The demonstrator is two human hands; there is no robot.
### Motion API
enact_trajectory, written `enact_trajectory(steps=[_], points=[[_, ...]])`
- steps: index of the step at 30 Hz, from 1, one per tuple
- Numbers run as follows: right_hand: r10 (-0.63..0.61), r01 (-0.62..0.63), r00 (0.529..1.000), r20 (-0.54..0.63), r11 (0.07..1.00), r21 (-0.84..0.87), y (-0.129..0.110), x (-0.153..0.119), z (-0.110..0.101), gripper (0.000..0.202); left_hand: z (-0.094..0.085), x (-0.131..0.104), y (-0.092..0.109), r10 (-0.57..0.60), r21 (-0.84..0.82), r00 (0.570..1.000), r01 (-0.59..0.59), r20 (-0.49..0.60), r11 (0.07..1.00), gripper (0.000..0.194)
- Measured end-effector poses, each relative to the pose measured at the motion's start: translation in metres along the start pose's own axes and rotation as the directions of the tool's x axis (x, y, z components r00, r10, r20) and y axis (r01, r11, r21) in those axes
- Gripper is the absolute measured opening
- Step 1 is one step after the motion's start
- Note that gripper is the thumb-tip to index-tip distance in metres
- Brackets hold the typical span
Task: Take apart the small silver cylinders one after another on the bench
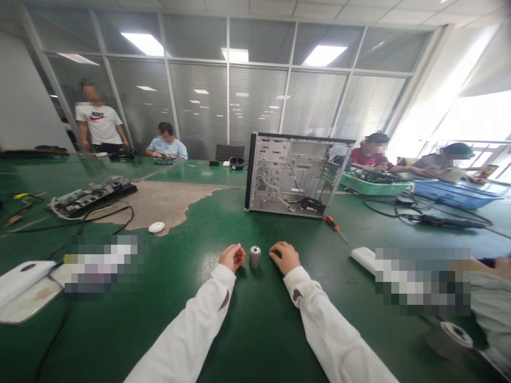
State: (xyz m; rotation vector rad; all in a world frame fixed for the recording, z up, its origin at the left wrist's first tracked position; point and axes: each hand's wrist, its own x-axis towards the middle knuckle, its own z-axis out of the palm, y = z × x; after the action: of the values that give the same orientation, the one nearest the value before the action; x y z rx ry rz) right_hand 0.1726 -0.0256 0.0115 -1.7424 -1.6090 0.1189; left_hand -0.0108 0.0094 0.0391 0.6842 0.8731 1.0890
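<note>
A small silver metal cylinder, which looks like a small motor, stands upright on the green tabletop between my hands. Just to its left is my left hand, its fingers curled in and nothing visible in them. On the other side my right hand rests near the table with its fingers bent and thumb apart, holding nothing. Neither hand touches the cylinder. Beyond them stands an open computer case with loose wires inside. An orange-handled screwdriver lies by its right corner.
To the left are a strip of electronic parts, black cables and a small white lid. A green basket and a blue basket stand at the right, near a corded tool. Several people are around the table.
</note>
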Motion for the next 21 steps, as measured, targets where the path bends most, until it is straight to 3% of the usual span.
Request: enact_trajectory(steps=[2,4,6,8,13,17,21], points=[[0.038,-0.038,0.999,0.004,0.995,0.087,0.001,0.001,0.000,0.005,0.000,0.000,0.000,-0.004,-0.004,1.000,0.004,0.003,1.000,0.019],[0.149,-0.129,0.988,-0.029,0.925,0.358,0.005,0.005,-0.002,0.010,0.000,0.001,0.000,-0.009,-0.010,1.000,0.009,0.005,1.000,0.019],[0.324,-0.223,0.945,-0.045,0.741,0.634,0.012,0.011,-0.005,0.019,0.000,0.001,0.000,-0.009,-0.014,1.000,0.009,0.007,1.000,0.018],[0.473,-0.274,0.881,-0.035,0.567,0.777,0.023,0.018,-0.008,0.025,-0.001,0.001,-0.001,-0.005,-0.013,1.000,0.005,0.004,1.000,0.017],[0.627,-0.280,0.779,0.008,0.337,0.899,0.048,0.026,-0.012,0.025,-0.001,0.002,-0.002,0.002,0.007,1.000,-0.003,0.005,1.000,0.017],[0.655,-0.265,0.753,0.060,0.218,0.939,0.052,0.025,-0.012,0.021,-0.002,0.003,-0.002,0.002,0.008,1.000,-0.002,0.016,1.000,0.017],[0.657,-0.269,0.747,0.103,0.157,0.950,0.048,0.025,-0.012,0.019,-0.002,0.003,-0.002,0.004,-0.001,1.000,-0.004,0.018,1.000,0.017]])
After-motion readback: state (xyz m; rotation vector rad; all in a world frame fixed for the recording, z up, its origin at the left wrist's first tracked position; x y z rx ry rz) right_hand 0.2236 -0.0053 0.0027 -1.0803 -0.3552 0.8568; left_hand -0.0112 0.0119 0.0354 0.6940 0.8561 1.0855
